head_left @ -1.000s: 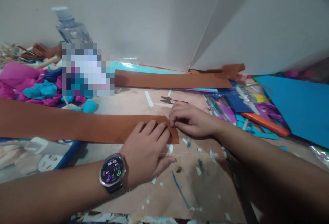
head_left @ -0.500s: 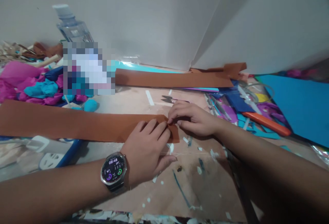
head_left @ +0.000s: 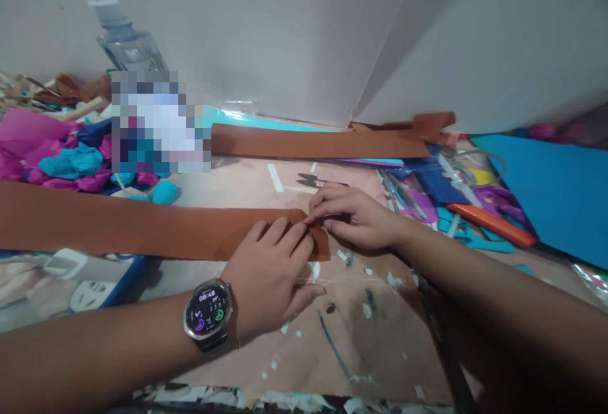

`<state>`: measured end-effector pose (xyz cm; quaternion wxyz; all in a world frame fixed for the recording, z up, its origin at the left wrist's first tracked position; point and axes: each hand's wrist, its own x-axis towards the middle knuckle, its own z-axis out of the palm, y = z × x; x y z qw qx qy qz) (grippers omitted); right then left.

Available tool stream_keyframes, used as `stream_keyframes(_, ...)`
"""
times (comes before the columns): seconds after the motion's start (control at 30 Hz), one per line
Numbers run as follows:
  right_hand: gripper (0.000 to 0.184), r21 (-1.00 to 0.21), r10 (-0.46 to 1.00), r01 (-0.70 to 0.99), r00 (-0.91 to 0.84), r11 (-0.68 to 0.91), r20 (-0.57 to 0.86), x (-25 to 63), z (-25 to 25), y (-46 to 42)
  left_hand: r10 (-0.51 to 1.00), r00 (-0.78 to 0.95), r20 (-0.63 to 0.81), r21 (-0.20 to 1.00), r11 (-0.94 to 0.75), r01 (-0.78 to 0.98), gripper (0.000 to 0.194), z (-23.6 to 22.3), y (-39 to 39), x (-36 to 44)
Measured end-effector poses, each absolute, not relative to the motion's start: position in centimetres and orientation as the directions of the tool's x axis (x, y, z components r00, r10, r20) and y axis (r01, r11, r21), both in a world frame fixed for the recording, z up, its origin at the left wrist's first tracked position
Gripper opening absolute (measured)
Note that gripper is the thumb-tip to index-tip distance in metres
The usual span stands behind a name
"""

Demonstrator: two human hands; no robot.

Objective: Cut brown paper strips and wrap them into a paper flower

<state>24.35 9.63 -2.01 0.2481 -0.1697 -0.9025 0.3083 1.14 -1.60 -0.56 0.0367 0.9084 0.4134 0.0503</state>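
A long brown paper strip (head_left: 128, 227) lies across the work surface from the left edge to the middle. Over its right end my left hand (head_left: 270, 268) rests flat, palm down, fingers stretched out and thumb apart; a watch (head_left: 209, 316) is on that wrist. My right hand (head_left: 358, 214) meets the strip's far right corner, which looks folded over. Its fingers are bent together, the tips closed at that corner beside my left fingertips. Just beyond the right hand lie small thread snips (head_left: 311, 180), partly hidden by it.
A second brown strip (head_left: 313, 142) lies by the white wall (head_left: 266, 40). Crumpled pink and blue paper (head_left: 71, 161) and a clear bottle (head_left: 128, 50) are at left. On the right are an orange-handled cutter (head_left: 496, 224) and a blue sheet (head_left: 551, 192). Paper scraps dot the board.
My right fingertips have shifted slightly left along the strip's folded corner. My left hand stays flat on the strip. The whole view has moved slightly.
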Motion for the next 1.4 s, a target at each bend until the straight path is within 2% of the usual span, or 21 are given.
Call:
stream_keyframes(0.37,0.026,-0.631,0.454,0.121,-0.797,0.766,0.399,24.14,-1.84,9.37,0.756,0.651,0.070,0.121,-0.655,0.746,0.063,-0.53,-1.65,1.15)
stream_keyframes(0.83,0.019,-0.658,0.469,0.129,-0.801,0.742,0.371,24.15,-1.99,9.47,0.755,0.654,0.043,0.127,-0.654,0.746,0.064,-0.48,-1.50,1.20)
stream_keyframes(1.4,0.019,-0.582,0.441,0.153,-0.807,0.798,0.392,24.12,-1.93,9.44,0.783,0.622,0.019,0.130,-0.619,0.775,0.063,-0.35,-1.67,1.31)
